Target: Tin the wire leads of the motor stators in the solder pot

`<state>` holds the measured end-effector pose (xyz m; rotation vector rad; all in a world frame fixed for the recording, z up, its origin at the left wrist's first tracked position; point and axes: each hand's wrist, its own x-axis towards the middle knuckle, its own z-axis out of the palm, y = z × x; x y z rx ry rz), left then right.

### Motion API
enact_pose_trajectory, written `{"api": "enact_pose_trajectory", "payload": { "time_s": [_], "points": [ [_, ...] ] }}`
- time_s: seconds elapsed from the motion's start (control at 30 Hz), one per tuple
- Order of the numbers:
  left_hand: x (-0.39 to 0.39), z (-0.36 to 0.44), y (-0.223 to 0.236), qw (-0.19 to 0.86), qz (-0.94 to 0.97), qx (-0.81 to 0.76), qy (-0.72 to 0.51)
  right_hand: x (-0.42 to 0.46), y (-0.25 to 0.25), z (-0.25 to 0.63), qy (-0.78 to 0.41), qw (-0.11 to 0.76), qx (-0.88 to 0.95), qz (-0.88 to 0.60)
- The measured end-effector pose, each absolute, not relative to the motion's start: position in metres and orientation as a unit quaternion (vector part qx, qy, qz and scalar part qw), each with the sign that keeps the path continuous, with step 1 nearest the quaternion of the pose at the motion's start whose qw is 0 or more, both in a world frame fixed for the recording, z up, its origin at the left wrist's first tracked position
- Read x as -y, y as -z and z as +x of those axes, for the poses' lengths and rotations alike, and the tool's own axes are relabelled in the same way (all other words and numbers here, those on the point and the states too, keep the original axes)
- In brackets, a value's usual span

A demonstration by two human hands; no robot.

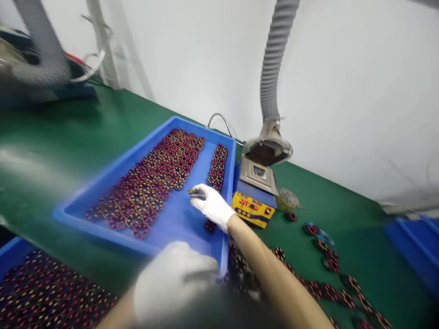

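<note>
A blue plastic tray (pixel 192 214) holds many small round parts, which look like motor stators (pixel 154 178) with red and copper-coloured segments. They lie in one wide block on the left and a narrow strip (pixel 217 167) on the right. My right hand (pixel 212 204), in a white glove with dark fingertips, hovers over the tray beside the strip. Its thumb and fingers are apart, with nothing visible between them. My left hand (pixel 174 278), also white-gloved, is close to the camera at the tray's near edge. Motion blur smears its fingers, and whatever they may hold is hidden.
Right of the tray stands a yellow-and-blue solder pot (pixel 254 208) with a red display, under a grey extraction hose (pixel 276 59). Loose stators (pixel 331 292) trail across the green bench (pixel 302 178). Another filled blue tray (pixel 44 288) sits at lower left; blue bins (pixel 416 246) are at far right.
</note>
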<state>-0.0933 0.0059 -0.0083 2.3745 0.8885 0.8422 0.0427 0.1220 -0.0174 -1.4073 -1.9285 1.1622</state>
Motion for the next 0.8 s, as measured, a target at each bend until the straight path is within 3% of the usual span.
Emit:
{"api": "enact_pose_trajectory", "payload": {
  "time_s": [0.1, 0.23, 0.43, 0.53, 0.67, 0.8],
  "points": [
    [0.002, -0.099, 0.015, 0.193, 0.86, -0.335, -0.333, -0.077, -0.022, 0.084, -0.384, 0.249, 0.744, -0.487],
    [0.026, -0.088, 0.02, 0.175, 0.868, -0.308, -0.347, -0.011, -0.05, 0.141, -0.344, 0.272, 0.694, -0.571],
    [0.048, -0.039, 0.05, 0.151, 0.909, -0.386, -0.054, 0.068, -0.026, 0.176, -0.309, 0.411, 0.536, -0.669],
    [0.041, -0.025, 0.065, 0.169, 0.888, -0.427, -0.003, 0.09, -0.009, 0.17, -0.246, 0.413, 0.576, -0.661],
    [0.041, -0.017, 0.063, 0.207, 0.875, -0.438, -0.015, 0.104, 0.016, 0.168, -0.127, 0.376, 0.688, -0.608],
    [0.061, -0.016, 0.045, 0.293, 0.85, -0.417, -0.136, 0.115, 0.036, 0.173, -0.033, 0.328, 0.758, -0.563]
  ]
}}
